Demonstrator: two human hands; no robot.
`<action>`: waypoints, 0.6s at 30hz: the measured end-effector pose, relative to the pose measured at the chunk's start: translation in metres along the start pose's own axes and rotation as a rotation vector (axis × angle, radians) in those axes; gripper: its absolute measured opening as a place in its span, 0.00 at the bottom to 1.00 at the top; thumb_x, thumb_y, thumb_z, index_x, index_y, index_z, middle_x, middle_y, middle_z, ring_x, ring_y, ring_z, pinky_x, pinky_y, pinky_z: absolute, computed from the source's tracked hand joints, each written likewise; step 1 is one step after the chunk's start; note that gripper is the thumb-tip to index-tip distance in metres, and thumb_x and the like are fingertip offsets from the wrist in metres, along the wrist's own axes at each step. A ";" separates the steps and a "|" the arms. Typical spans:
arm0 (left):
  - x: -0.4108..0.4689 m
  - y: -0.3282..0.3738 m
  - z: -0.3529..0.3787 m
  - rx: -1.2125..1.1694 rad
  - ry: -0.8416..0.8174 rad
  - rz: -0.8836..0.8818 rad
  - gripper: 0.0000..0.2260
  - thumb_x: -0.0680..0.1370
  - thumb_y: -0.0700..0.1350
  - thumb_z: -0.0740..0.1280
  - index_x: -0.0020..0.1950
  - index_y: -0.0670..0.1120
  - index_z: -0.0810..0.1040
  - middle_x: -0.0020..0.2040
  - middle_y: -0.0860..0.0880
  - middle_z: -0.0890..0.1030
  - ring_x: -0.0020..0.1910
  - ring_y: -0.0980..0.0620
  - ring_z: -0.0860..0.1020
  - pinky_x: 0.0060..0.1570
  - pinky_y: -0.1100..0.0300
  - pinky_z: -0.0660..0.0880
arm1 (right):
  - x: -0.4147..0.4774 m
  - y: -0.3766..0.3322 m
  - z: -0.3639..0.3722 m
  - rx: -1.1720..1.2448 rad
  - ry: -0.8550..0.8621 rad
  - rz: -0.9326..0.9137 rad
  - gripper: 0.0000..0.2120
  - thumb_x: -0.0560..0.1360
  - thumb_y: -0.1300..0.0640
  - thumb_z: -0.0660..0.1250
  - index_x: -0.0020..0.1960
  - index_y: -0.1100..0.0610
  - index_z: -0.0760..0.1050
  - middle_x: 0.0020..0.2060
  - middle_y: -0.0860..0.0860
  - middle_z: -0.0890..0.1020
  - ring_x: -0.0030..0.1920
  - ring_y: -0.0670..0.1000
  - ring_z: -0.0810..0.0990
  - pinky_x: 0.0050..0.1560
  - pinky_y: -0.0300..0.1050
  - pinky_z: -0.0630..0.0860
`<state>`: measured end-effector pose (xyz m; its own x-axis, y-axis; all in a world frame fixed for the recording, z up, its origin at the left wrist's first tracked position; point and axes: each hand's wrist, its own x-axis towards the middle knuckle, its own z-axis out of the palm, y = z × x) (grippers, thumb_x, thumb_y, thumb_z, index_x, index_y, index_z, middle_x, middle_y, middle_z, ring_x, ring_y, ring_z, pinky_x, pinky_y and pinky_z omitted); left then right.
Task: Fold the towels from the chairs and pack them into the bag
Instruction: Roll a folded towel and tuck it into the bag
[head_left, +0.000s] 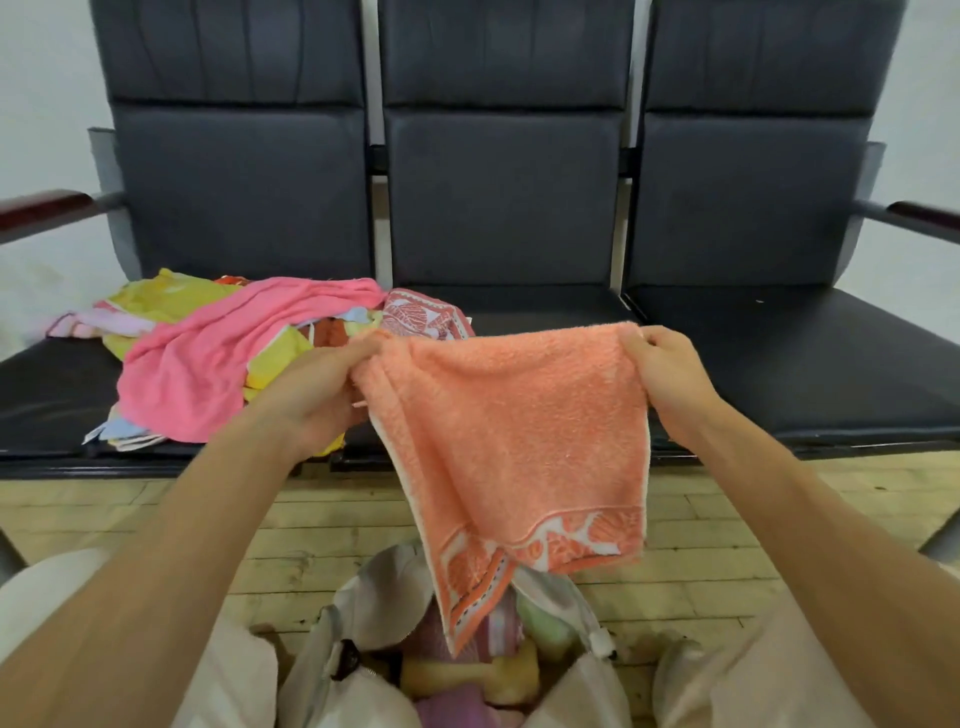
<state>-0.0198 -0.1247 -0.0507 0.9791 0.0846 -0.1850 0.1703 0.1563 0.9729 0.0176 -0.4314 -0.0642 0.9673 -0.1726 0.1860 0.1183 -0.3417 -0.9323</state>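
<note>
1. Orange towel (519, 441): held in the air at the centre of the view, in front of the middle seat. Its top edge is stretched level between the two grips. The patterned border hangs toward 6 o'clock, and the lowest corner hangs over the mouth of the bag.
2. Left grip (317, 395): at 9 o'clock of the towel. Fingers and thumb are curled and pinch the bunched top-left corner.
3. Right grip (670, 374): at 3 o'clock of the towel. Fingers are curled closed over the top-right corner.
4. Bag (363, 587): white and open, on the floor at 6 o'clock between the person's knees. Folded towels (467, 670) in pale yellow, purple and green lie inside.
5. Pile of loose towels (156, 312): on the left seat, at 9 to 10 o'clock. A pink towel (208, 358) is draped over yellow ones, and a red-patterned piece lies at the pile's right edge.
6. Chairs (498, 208): three joined dark padded seats across 12 o'clock, standing on a wooden floor (727, 519).
</note>
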 end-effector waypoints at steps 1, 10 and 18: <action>0.000 0.002 -0.002 -0.101 -0.002 -0.007 0.09 0.79 0.46 0.65 0.55 0.44 0.80 0.46 0.47 0.81 0.40 0.52 0.80 0.38 0.57 0.78 | 0.000 -0.002 -0.003 0.092 0.002 0.016 0.17 0.81 0.53 0.59 0.44 0.65 0.76 0.36 0.55 0.75 0.38 0.53 0.73 0.41 0.50 0.71; -0.006 0.008 -0.003 -0.314 -0.141 -0.031 0.08 0.80 0.38 0.60 0.54 0.42 0.77 0.37 0.48 0.82 0.33 0.54 0.81 0.32 0.63 0.78 | -0.003 -0.007 -0.022 0.544 0.112 0.183 0.06 0.80 0.63 0.63 0.55 0.56 0.73 0.48 0.52 0.78 0.45 0.50 0.79 0.47 0.47 0.79; -0.004 -0.004 -0.012 0.938 0.211 0.454 0.07 0.81 0.38 0.61 0.48 0.39 0.78 0.43 0.44 0.78 0.43 0.45 0.76 0.39 0.56 0.66 | -0.006 -0.007 -0.028 0.109 0.163 -0.021 0.11 0.79 0.61 0.62 0.47 0.50 0.82 0.50 0.49 0.82 0.56 0.51 0.79 0.51 0.47 0.77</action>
<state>-0.0252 -0.1138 -0.0552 0.9487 0.1270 0.2897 -0.1009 -0.7463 0.6579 0.0043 -0.4538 -0.0496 0.9161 -0.3172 0.2453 0.1701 -0.2467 -0.9541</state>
